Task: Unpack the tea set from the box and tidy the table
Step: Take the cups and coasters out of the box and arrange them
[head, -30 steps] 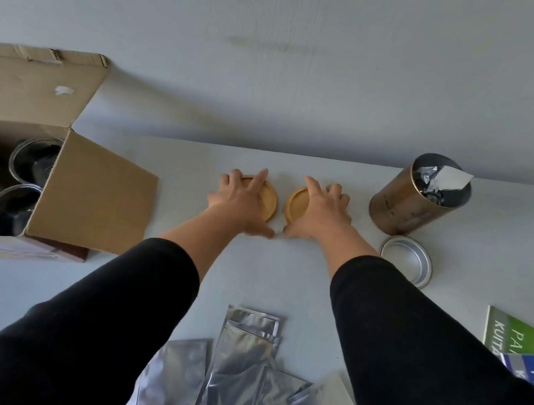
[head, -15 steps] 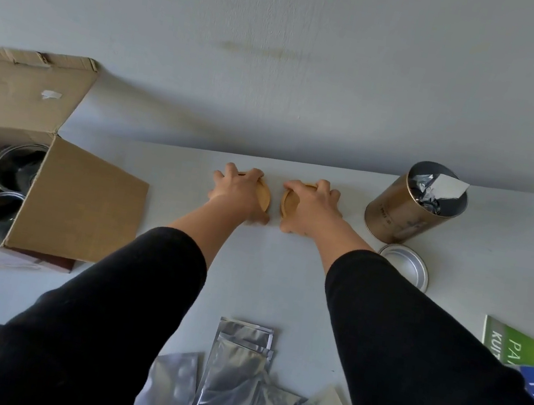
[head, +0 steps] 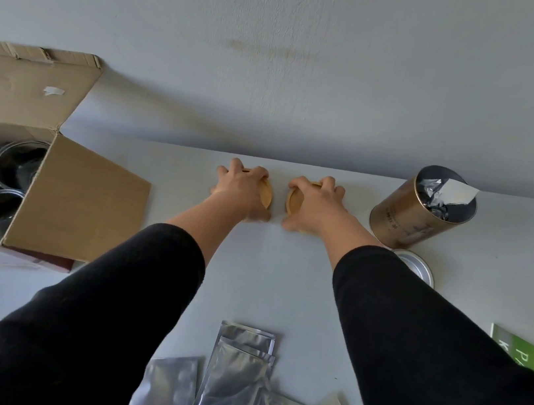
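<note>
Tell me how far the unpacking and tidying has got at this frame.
Partly done. Out already: two wooden discs. In hand: left hand grips the left disc, right hand the right disc, near the table's back edge. Left: glass jars in the cardboard box; foil pouches lie loose in front.

The pale table carries a cardboard box, two wooden discs, a gold canister, foil pouches.

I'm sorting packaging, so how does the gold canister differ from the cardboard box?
The gold canister is round and shiny; the cardboard box is angular and matte brown. The canister holds crumpled foil; the box holds glass jars. Both are open on the table.
</note>
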